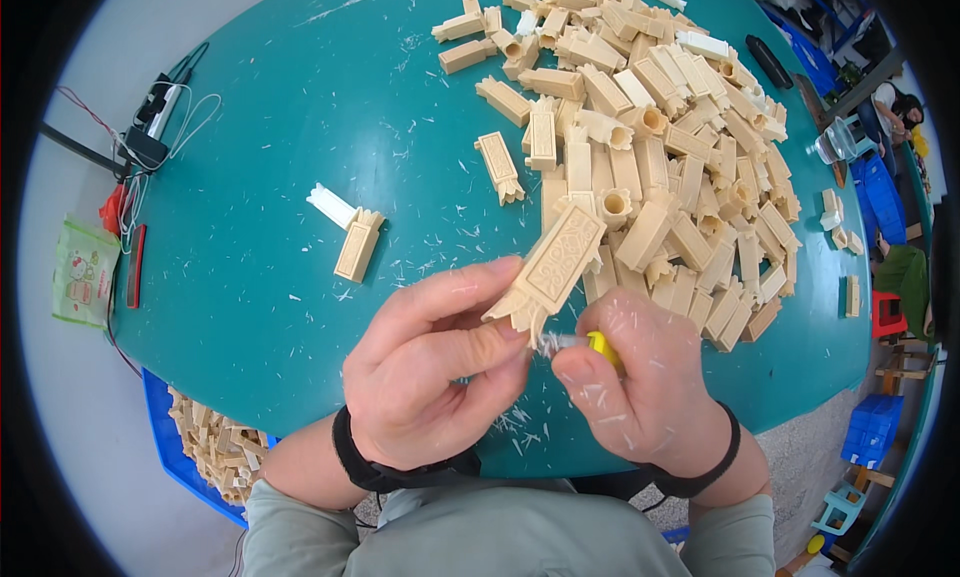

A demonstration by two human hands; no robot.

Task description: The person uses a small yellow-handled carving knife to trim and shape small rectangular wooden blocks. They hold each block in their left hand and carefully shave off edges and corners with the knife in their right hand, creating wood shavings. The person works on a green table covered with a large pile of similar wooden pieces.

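- Head view, left hand: fingers pinch a carved beige block at its jagged end, above the green surface.
- Right hand: fingers wrap a yellow tool, tip beside that end.
- Similar blocks pile beyond.

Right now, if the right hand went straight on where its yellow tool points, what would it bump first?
Probably the carved beige piece held in the left hand, though depth is unclear.

Left hand pinches cream, embossed rectangular plastic piece; right hand grips yellow-handled tool, tip at its jagged end. Heap of cream plastic pieces, thin white shavings on green table.
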